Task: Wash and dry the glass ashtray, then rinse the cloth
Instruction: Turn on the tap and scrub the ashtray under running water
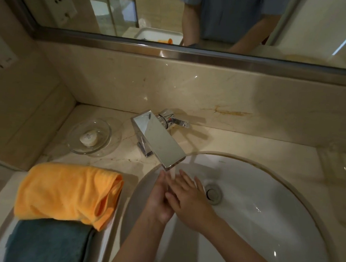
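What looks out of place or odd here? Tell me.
Nothing is spilled or broken. One oddity: the glass dish left of the faucet holds a soap bar, so it is no ashtray in use. Both hands, left hand and right hand, rub together under the spout.

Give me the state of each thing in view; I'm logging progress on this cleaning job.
Tap: running, lever turned to one side.
Left hand: open, under the stream, holding nothing.
Right hand: open, laid over the left.
Orange cloth: bunched on the counter.
Glass dish: upright, holding soap.
Sink: plug looks open.
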